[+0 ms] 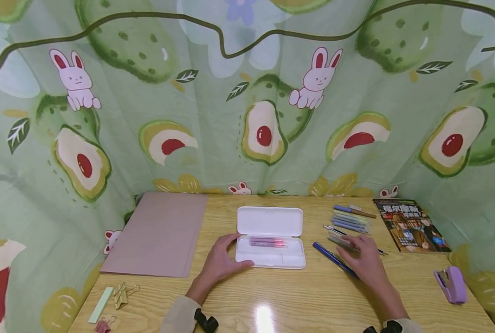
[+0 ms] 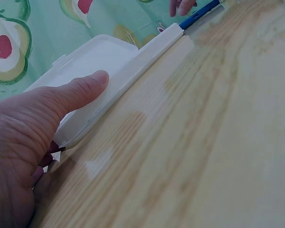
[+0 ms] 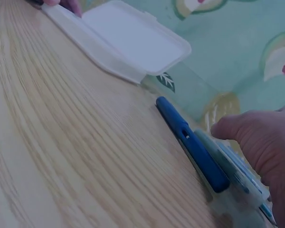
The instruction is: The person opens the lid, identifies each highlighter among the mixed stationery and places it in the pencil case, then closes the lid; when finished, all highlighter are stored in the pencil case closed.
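A white pencil case (image 1: 247, 263) lies with its lid raised on the wooden table, holding a small pack of pink-tipped pens (image 1: 268, 242). My left hand (image 1: 221, 261) grips its left end, thumb along the front wall and fingers round the back corner. Over at the right, my right hand (image 1: 365, 260) hovers close over a greyish-green bundle of pens (image 1: 338, 238), its thumb straight and just above them in the right wrist view. Its other fingers are hidden there. Beside the bundle lie a blue pen (image 1: 328, 254) and a thin dark pen (image 1: 333, 229).
Further back are packed highlighters (image 1: 349, 222), a blue-brown pen (image 1: 355, 211) and a comic-style book (image 1: 409, 226). A purple stapler (image 1: 453, 284) stands front right. At left are a mauve folder (image 1: 155, 236), a gold binder clip (image 1: 121, 296), a pink clip (image 1: 103, 325) and a green strip (image 1: 100, 305).
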